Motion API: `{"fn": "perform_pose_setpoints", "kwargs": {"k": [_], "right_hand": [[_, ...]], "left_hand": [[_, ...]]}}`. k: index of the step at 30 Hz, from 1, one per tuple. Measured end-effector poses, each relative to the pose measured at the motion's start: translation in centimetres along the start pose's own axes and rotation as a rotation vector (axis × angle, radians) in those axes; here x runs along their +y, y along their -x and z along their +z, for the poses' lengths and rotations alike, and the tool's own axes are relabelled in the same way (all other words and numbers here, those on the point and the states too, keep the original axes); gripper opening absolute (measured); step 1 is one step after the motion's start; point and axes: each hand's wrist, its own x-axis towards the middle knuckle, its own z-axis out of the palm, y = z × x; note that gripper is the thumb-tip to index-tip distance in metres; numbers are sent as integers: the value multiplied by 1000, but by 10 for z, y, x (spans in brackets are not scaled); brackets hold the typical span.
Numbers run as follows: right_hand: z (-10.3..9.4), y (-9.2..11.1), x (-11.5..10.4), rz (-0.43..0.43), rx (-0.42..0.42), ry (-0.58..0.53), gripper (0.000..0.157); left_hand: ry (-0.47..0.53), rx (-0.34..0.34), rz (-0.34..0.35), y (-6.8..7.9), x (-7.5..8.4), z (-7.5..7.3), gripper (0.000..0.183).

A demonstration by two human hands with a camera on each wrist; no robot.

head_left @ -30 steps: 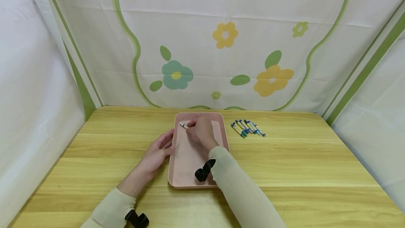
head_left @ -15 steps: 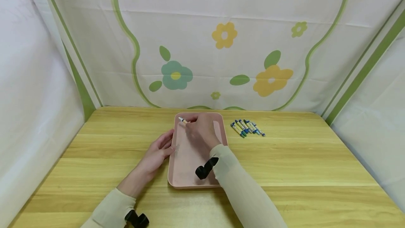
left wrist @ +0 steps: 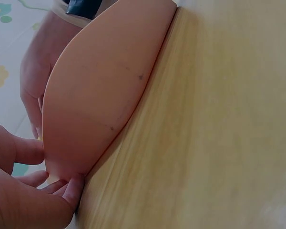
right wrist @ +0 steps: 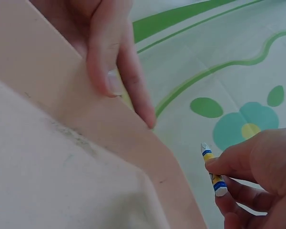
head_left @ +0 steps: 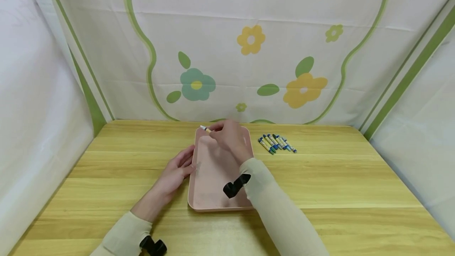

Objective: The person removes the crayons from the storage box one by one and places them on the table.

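Observation:
In the head view my right hand (head_left: pixel 230 138) is above the far end of the pink tray (head_left: pixel 209 181). Between thumb and fingers it pinches a white crayon (head_left: pixel 204 128), whose yellow wrapper with blue bands shows in the right wrist view. There, the crayon (right wrist: pixel 213 171) points upward, beyond the tray's wall. My left hand (head_left: pixel 175 171) holds the tray's left side. Its thumb lies over the rim and its fingers are against the outer wall, as the left wrist view shows.
To the right of the tray, several crayons (head_left: pixel 276 143) with yellow or pale wrappers lie in a cluster on the wooden table (head_left: pixel 337 181). A white curtain (head_left: pixel 213 31) printed with flowers hangs behind the table's far edge.
My right hand has moved with the white crayon from over the tray's inside toward its far rim. The left hand stays at the tray's side.

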Motion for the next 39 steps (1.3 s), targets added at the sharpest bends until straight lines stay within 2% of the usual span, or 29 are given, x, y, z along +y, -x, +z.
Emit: {"fn": "perform_pose_setpoints", "kwargs": {"k": [4,8,14,20,39], "right_hand": [[-13,0,0,10,23,-12,15],[-27,-1,2,-15,26,-108,17],[-44,0,10,-13,28,-134,19],[-58,2,23,-11,35,-136,20],[-85,12,77,16,156,-135,21]], "left_hand": [[-2,2,1,0,0,0,67],[-1,6,3,1,0,1,67],[2,1,-1,2,1,0,68],[14,2,-2,2,0,0,67],[12,13,-12,3,1,3,67]]}}
